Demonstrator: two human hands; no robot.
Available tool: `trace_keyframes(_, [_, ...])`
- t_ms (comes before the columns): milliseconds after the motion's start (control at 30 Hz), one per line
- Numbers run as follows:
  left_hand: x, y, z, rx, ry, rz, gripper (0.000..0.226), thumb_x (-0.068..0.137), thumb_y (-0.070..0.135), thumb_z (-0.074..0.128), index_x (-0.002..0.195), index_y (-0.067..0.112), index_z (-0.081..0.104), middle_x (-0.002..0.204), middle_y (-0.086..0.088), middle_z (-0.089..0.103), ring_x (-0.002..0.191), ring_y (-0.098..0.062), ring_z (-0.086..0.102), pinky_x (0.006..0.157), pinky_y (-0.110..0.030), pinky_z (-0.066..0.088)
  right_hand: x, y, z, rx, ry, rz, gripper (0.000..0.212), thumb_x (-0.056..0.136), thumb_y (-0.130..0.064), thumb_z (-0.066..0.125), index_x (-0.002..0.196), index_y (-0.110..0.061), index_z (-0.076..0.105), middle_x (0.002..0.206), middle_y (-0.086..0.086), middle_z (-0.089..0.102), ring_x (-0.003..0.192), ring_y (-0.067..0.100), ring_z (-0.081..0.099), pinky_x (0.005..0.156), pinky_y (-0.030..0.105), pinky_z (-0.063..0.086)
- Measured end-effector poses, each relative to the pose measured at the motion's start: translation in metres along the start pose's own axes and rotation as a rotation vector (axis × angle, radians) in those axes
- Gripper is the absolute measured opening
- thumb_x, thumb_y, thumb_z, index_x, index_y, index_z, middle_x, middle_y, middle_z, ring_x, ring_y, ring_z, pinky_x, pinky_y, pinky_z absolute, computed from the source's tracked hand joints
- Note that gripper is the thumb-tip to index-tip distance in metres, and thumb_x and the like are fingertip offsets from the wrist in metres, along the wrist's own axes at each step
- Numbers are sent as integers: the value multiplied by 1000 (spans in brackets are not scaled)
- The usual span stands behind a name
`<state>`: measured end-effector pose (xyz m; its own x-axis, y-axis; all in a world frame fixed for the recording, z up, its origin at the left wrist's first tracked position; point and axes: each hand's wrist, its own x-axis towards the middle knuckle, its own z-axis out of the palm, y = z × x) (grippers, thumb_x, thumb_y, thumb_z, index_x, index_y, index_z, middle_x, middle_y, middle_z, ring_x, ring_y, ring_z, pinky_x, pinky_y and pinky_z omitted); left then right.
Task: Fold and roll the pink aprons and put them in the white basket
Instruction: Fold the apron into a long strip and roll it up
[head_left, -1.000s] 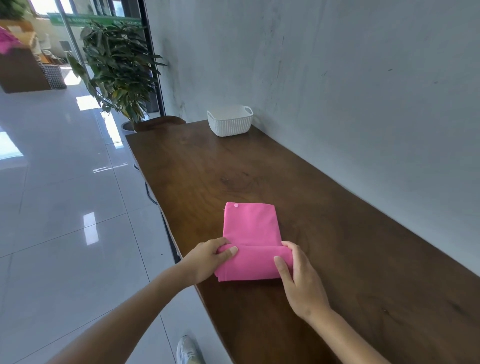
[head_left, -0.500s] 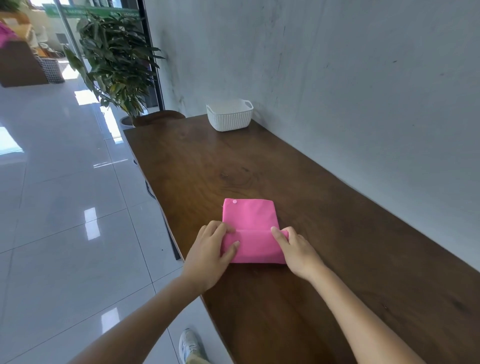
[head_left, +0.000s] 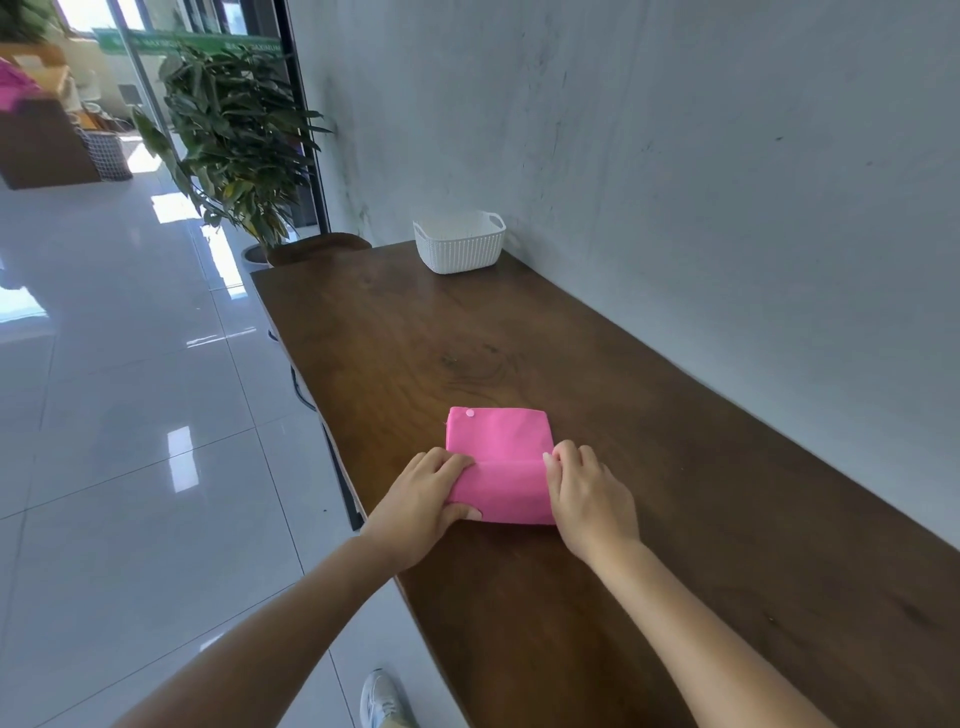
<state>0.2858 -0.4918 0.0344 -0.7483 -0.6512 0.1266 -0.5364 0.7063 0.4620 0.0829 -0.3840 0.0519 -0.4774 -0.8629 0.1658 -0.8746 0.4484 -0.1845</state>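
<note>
- I see the folded pink fabric apron (head_left: 497, 440) low and centre in the frame, lying on the long dark brown wooden table (head_left: 701, 519) near its left edge. The near part is turned up into a thick roll; the far part lies flat, with a small pale snap at its far left corner.
- My left hand (head_left: 423, 501) grips the roll's left end, fingers curled over the top and thumb tucked against the near edge.
- My right hand (head_left: 587, 493) holds the roll's right end with its fingers bent over the top edge. I cannot see its thumb.
- The white woven-pattern plastic basket (head_left: 460, 254) stands at the table's far end, upper centre, close to the grey wall (head_left: 675, 156) and well apart from the apron.
- A leafy green potted plant (head_left: 234, 135) is at upper left, beyond the table.
- The glossy white tiled floor (head_left: 130, 415) fills the left side, and a white shoe (head_left: 382, 699) shows at the bottom edge.
</note>
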Motion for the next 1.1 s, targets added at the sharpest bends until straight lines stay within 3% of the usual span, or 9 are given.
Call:
trace_keyframes(100, [1,0,-10,-34,-77,-20,61,96,58,54,148,29,41,135,8,50,119,-10,45,106,-28,44,-15,6,5,115,-3,3,67,93,-62,-4,119,-27,47,104,-8,55,78,4,51,51,13,27])
trace_keyframes(233, [0,2,-21,-88,-194,-12,58,97,55,53,146,28,43,122,13,50,110,-9,52,96,-22,49,-33,12,12,269,7,-3,67,98,-64,7,140,-28,46,131,-8,48,99,0,50,59,9,38])
trace_keyframes(367, [-1,-1,-25,-237,-322,-39,59,90,62,53,138,27,51,123,11,58,109,-11,60,92,-25,57,-54,12,16,268,33,-47,69,98,-69,13,148,-30,40,142,-9,43,113,4,53,70,10,48])
trace_keyframes(533, [-2,-8,-23,-481,-475,-184,61,89,64,56,135,24,54,120,6,64,110,-16,65,87,-31,61,-67,13,19,342,36,-20,78,90,-81,7,146,-34,37,139,-12,49,109,1,53,70,9,47])
trace_keyframes(667, [1,-8,-24,-579,-528,-285,70,85,67,56,139,22,51,120,2,65,108,-22,66,77,-27,60,-64,12,19,376,21,1,69,94,-78,14,142,-36,39,132,-13,52,101,1,56,65,9,49])
trace_keyframes(767, [2,-6,-20,-655,-460,-344,66,86,67,53,134,22,54,119,2,67,108,-21,68,86,-35,62,-53,10,13,359,-28,32,58,96,-72,20,133,-34,44,123,-13,56,92,1,57,60,9,47])
trace_keyframes(833, [1,-1,-17,-649,-317,-371,50,92,61,56,127,26,55,118,3,64,105,-17,66,84,-32,62,-41,8,8,329,-75,64,58,95,-71,18,126,-32,48,115,-12,58,89,2,57,58,10,43])
trace_keyframes(967, [0,10,-14,-308,78,-271,24,96,48,62,113,31,63,114,14,59,102,-10,58,79,-21,55,-14,0,2,290,-188,131,54,100,-65,20,120,-27,53,109,-4,58,91,10,57,58,21,41])
trace_keyframes(1100, [-9,22,-10,-136,163,-100,25,101,47,54,119,32,62,121,19,56,113,-4,49,95,-23,49,14,-11,2,253,-260,190,57,102,-61,22,124,-21,56,113,2,58,98,19,58,71,34,49])
